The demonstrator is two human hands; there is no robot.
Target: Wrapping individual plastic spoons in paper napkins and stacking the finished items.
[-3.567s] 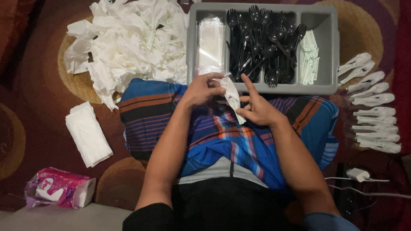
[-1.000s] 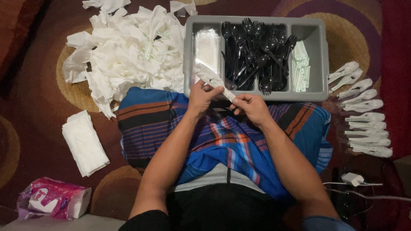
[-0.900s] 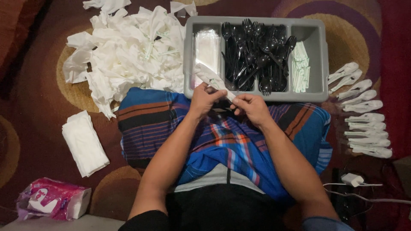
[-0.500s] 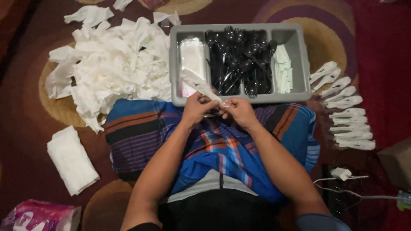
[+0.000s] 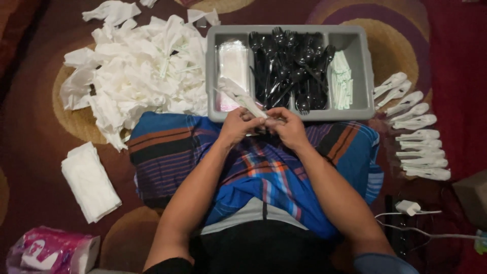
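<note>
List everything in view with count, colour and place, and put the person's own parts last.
Wrapped cutlery packet: one, white, held by both hands over the tray's front edge.
Divided tray: one, grey, on the carpet ahead of the lap.
Cutlery: many, black, tray's middle compartments.
Clear sleeves: a stack, left compartment.
Small sachets: a stack, pale, right compartment.
Finished packets: about ten, white, in a row right of the tray.
Loose napkins: a heap, white, left of the tray.
Folded napkins: one stack, white, lower left.
Napkin pack: one, pink, bottom left.
Charger: one, white, lower right.
Striped cloth: one, blue, over the lap.
Left hand: on the packet.
Right hand: on the packet.
</note>
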